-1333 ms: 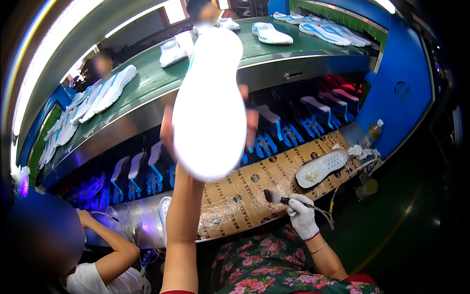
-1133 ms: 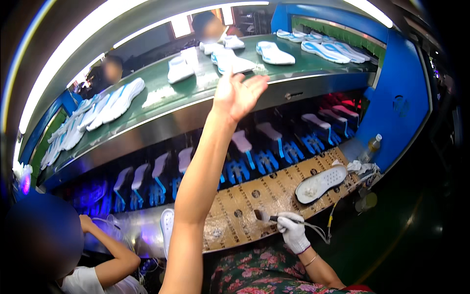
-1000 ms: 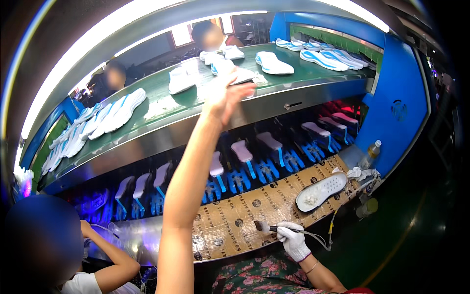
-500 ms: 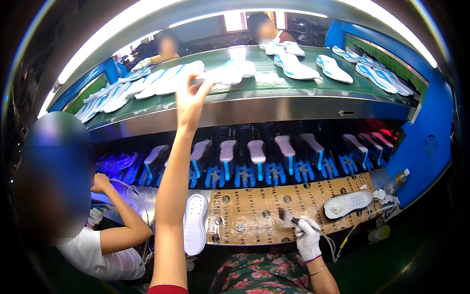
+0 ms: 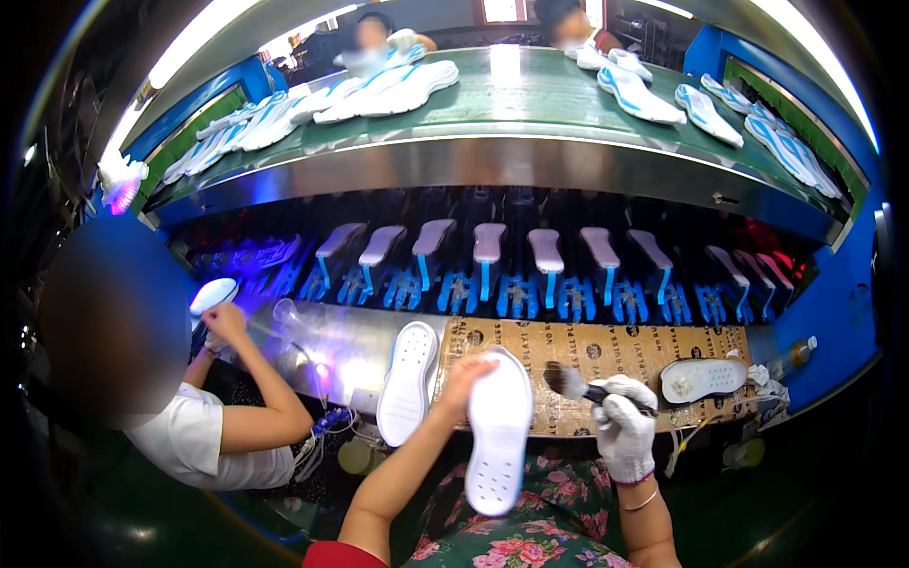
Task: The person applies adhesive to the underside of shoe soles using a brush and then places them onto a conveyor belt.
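Observation:
In my bare left hand [image 5: 462, 386], a white shoe sole [image 5: 502, 431] is gripped by its upper left edge. It hangs upright in front of my apron, its small holes toward the lower end. My right hand [image 5: 626, 440], in a white knit glove, is closed around the dark handle of a brush [image 5: 566, 381]. The bristles point left over the cardboard sheet [image 5: 653, 348], apart from the sole. Another white sole [image 5: 408, 381] lies left of the one I hold. At the right end of the cardboard rests a white sole [image 5: 704, 380] with whitish material on it.
Beyond the bench stands a row of shoe-shaped pads [image 5: 490, 237] on blue supports. Above it runs a green conveyor [image 5: 530, 99] carrying several white-and-blue soles [image 5: 393, 90]. A co-worker [image 5: 213, 417] sits close on my left. A bottle [image 5: 800, 352] stands at the right.
My left hand has come back from the conveyor with a white sole, down in front of me. The brush in my right hand is held slightly higher. The view has shifted.

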### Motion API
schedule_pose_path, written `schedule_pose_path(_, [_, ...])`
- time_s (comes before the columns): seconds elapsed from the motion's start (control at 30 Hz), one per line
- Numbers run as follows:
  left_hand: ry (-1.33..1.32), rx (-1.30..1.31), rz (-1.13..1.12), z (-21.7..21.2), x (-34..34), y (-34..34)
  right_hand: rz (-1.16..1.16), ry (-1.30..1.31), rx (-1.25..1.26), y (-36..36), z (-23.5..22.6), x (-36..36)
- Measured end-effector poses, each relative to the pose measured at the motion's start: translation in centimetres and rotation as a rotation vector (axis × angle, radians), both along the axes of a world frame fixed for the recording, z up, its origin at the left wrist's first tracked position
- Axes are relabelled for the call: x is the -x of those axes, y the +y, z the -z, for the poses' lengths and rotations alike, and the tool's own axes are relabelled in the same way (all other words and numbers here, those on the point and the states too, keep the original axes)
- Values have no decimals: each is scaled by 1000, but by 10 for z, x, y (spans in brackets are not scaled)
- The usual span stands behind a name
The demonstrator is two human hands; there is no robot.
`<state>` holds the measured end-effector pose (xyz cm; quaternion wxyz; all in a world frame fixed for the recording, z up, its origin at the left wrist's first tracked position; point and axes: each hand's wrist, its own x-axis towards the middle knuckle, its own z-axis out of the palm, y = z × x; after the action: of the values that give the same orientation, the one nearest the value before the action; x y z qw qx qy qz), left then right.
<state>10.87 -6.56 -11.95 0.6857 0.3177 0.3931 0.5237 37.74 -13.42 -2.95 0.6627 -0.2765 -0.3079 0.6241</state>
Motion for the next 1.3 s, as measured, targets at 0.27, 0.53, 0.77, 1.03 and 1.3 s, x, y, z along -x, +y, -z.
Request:
schedule_pose_path(0.27, [-470, 375, 426, 44, -48, -115, -124, -295, -92, 3, 0, 31])
schedule_pose_path(0.53, [-823, 103, 374, 26, -67, -74, -23, -700, -285, 26, 5, 22])
schedule_pose_path(0.77, [-364, -14, 118, 6, -92, -73, 278, -1037, -763, 45, 8, 21])
schedule_pose_path(1.03, [-288, -87, 193, 20, -89, -67, 265, -1145, -900, 28, 17, 43])
schedule_pose_path(1.3, [-250, -133, 60, 40, -74, -60, 312, -1156, -873, 34, 24, 33])
